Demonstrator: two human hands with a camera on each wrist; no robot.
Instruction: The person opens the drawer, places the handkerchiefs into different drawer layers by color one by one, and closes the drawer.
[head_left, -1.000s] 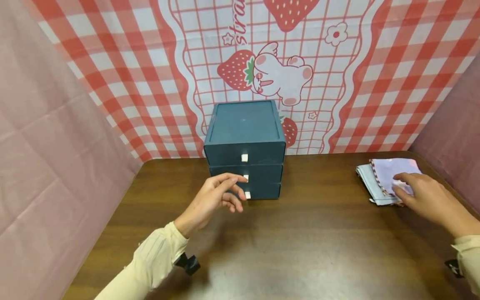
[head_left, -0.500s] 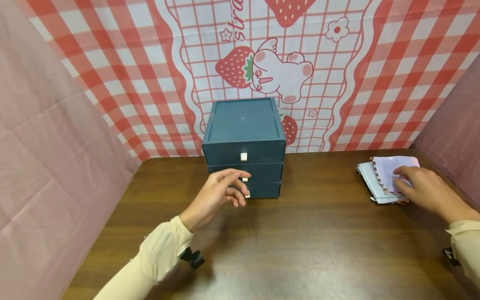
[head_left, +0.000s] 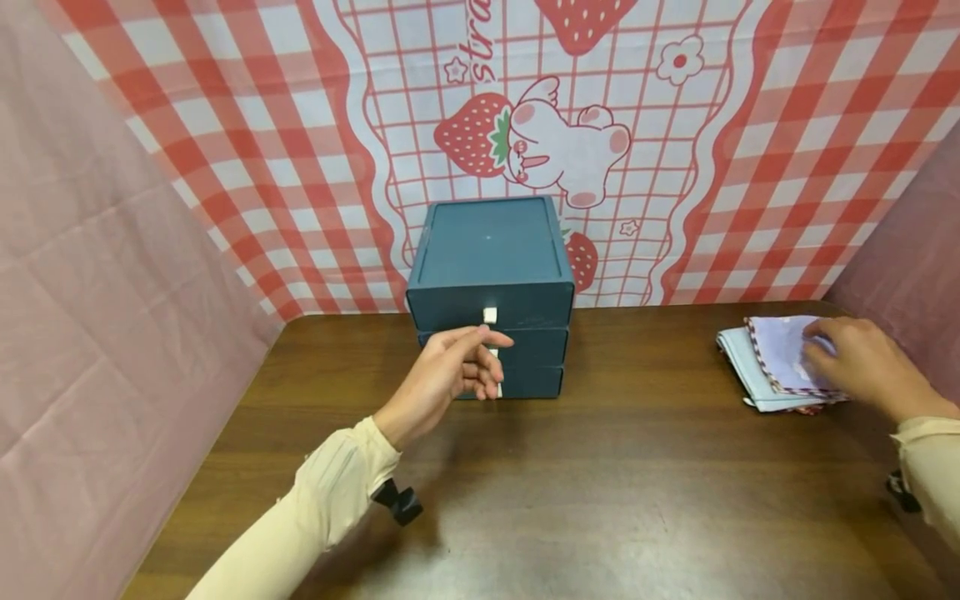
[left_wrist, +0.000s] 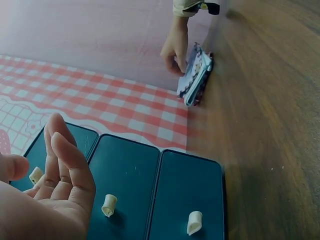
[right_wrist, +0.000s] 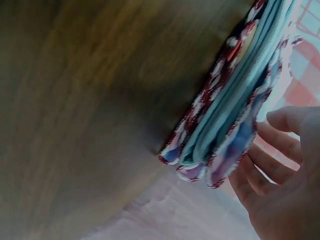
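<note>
A dark teal cabinet (head_left: 491, 242) with three closed drawers stands against the back cloth. Each drawer front has a small white pull (left_wrist: 194, 222). My left hand (head_left: 438, 379) hovers in front of the drawer fronts, fingers loosely bent and holding nothing. At the far right lies a stack of folded cloths: a lavender one (head_left: 783, 354) with a checked edge on top, a pale blue one (head_left: 738, 358) beneath it. My right hand (head_left: 862, 362) is over the lavender cloth's right side. In the right wrist view its fingers (right_wrist: 270, 167) are spread, tips right at the cloth, pinching nothing.
The brown wooden table (head_left: 600, 483) spreads out in front of the cabinet. A red-and-white checked strawberry cloth (head_left: 300, 167) hangs behind it. Pink fabric (head_left: 97, 292) walls off the left side, with more at the right.
My left hand has shifted slightly right and up across the drawer fronts. The right hand has moved a little right and up over the cloths. The cloths and cabinet stay put.
</note>
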